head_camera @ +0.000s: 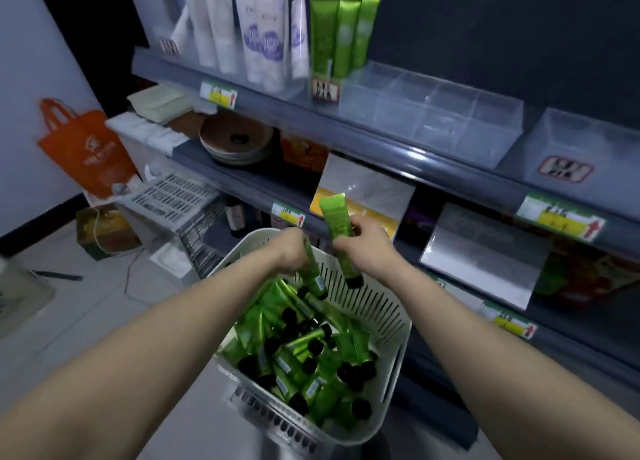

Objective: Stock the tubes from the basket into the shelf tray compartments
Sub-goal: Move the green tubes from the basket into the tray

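Note:
A white slotted basket [384, 317] in front of me holds several green tubes with black caps [298, 352]. My left hand [292, 250] grips one green tube [313, 276] just above the pile, cap pointing down. My right hand [363, 243] holds another green tube [337, 222] upright above the basket's far rim, black cap at the bottom. On the upper shelf stands a clear tray with compartments [429, 113], with nothing in it. Left of it, three green tubes [343, 34] stand upright.
White and purple tubes [242, 30] fill the upper shelf's left side. Another clear tray [581, 148] sits at the right. Bowls [235, 141] rest on the middle shelf. An orange bag [83, 148], a white crate [173, 196] and a box [104, 231] stand at floor left.

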Tool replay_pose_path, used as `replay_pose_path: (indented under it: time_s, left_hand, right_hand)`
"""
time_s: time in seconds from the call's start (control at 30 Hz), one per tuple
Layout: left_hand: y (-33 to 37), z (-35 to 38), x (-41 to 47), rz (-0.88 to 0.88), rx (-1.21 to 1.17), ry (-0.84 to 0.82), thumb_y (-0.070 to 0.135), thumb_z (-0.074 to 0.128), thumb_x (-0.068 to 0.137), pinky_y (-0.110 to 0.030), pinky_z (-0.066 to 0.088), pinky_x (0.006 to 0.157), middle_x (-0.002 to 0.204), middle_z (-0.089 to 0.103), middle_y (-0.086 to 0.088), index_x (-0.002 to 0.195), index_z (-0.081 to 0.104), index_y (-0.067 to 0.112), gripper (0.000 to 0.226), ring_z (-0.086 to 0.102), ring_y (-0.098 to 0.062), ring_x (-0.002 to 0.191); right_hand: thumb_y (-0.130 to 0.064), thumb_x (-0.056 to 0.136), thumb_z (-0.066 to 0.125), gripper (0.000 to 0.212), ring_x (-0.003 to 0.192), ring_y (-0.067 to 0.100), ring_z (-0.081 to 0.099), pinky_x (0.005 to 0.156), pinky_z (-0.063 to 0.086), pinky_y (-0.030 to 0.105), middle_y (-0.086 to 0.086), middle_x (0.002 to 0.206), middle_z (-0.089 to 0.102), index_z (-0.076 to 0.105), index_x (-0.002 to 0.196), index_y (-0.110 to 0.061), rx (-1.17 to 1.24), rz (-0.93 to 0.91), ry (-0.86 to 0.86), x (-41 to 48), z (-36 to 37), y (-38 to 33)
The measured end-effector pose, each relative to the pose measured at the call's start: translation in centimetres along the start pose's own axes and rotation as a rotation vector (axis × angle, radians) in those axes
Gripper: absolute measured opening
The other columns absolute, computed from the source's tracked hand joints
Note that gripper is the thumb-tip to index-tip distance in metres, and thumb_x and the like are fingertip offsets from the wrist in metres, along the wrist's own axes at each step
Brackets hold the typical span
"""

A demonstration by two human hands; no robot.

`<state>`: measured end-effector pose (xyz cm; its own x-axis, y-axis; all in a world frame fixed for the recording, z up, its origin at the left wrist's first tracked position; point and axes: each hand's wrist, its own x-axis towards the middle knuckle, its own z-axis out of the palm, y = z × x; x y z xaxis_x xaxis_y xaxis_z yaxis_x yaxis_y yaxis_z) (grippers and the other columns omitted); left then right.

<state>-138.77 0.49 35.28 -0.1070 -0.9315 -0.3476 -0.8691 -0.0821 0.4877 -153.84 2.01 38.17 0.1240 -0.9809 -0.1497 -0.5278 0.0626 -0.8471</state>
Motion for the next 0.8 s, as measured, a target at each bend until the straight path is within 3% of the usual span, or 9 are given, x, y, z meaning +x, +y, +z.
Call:
replay_pose_path:
  time_s: [0.07,0.13,0.23,0.33,0.47,0.53,0.67,0.8]
  left_hand:
    - [2.2,-3.6,-1.1,0.081,-0.011,0.095,0.005,0.066,0.073,-0.032,0.053,0.064,0.076,0.065,-0.012,0.077,0.065,0.006,0.005,0.064,-0.027,0.069]
    - [4.8,-7.4,-2.5,0.174,0.004,0.224,0.007,0.067,0.072,-0.029,0.045,0.062,0.072,0.060,-0.007,0.072,0.059,0.011,0.009,0.062,-0.028,0.074]
    - [8.6,-12.6,-4.8,0.294,-0.042,0.485,0.014,0.070,0.074,-0.032,0.043,0.070,0.086,0.062,-0.009,0.086,0.056,0.010,0.018,0.060,-0.028,0.087]
    - [11.7,-17.5,-6.0,0.390,-0.192,0.627,0.012,0.071,0.076,-0.038,0.051,0.077,0.084,0.062,-0.009,0.091,0.055,0.009,0.022,0.060,-0.027,0.081]
    - [15.3,-22.5,-5.9,0.492,-0.269,0.797,0.008,0.072,0.073,-0.037,0.052,0.067,0.073,0.053,-0.001,0.084,0.053,0.019,0.024,0.058,-0.029,0.072]
    - [16.6,-23.9,-5.5,0.486,-0.221,0.834,0.011,0.072,0.075,-0.032,0.047,0.065,0.073,0.054,0.002,0.083,0.054,0.019,0.021,0.055,-0.023,0.071]
    - [18.3,-24.9,-3.2,0.476,-0.157,0.809,0.011,0.070,0.078,-0.039,0.051,0.081,0.090,0.060,-0.006,0.089,0.057,0.017,0.017,0.060,-0.027,0.088]
    - [19.0,-24.5,-0.2,0.419,-0.109,0.784,0.008,0.068,0.081,-0.033,0.046,0.079,0.096,0.056,-0.006,0.096,0.060,0.011,0.017,0.055,-0.024,0.090]
  right_hand:
    - [-0.006,0.078,0.061,0.018,0.062,0.013,0.049,0.062,0.041,0.028,-0.005,0.067,0.054,0.054,0.075,-0.022,0.040,-0.142,0.116,0.1,-2.0,-3.5]
    - [-0.008,0.077,0.061,0.014,0.068,0.016,0.052,0.067,0.044,0.032,-0.003,0.072,0.057,0.057,0.080,-0.021,0.057,-0.254,0.218,0.3,-4.5,-6.8]
    - [-0.013,0.076,0.063,0.014,0.062,0.015,0.051,0.063,0.045,0.033,-0.007,0.065,0.056,0.056,0.073,-0.025,0.132,-0.376,0.360,0.9,-8.9,-11.3]
    - [-0.015,0.078,0.065,0.011,0.054,0.005,0.047,0.059,0.041,0.026,-0.009,0.061,0.052,0.056,0.073,-0.020,0.161,-0.464,0.488,1.9,-13.4,-15.1]
    - [-0.022,0.082,0.063,0.019,0.058,0.011,0.046,0.059,0.039,0.028,-0.002,0.064,0.053,0.063,0.076,-0.004,0.170,-0.482,0.564,4.0,-17.9,-18.1]
    - [-0.022,0.083,0.062,0.018,0.057,0.010,0.045,0.058,0.039,0.027,-0.002,0.063,0.053,0.064,0.076,-0.005,0.169,-0.480,0.546,5.3,-19.3,-18.6]
    - [-0.020,0.083,0.066,0.011,0.070,0.015,0.060,0.073,0.052,0.034,-0.004,0.072,0.063,0.064,0.073,-0.017,0.193,-0.490,0.488,8.1,-20.7,-18.7]
    - [-0.024,0.081,0.067,0.013,0.084,0.029,0.069,0.080,0.057,0.050,0.004,0.079,0.070,0.067,0.071,-0.015,0.227,-0.448,0.425,11.1,-21.0,-18.1]
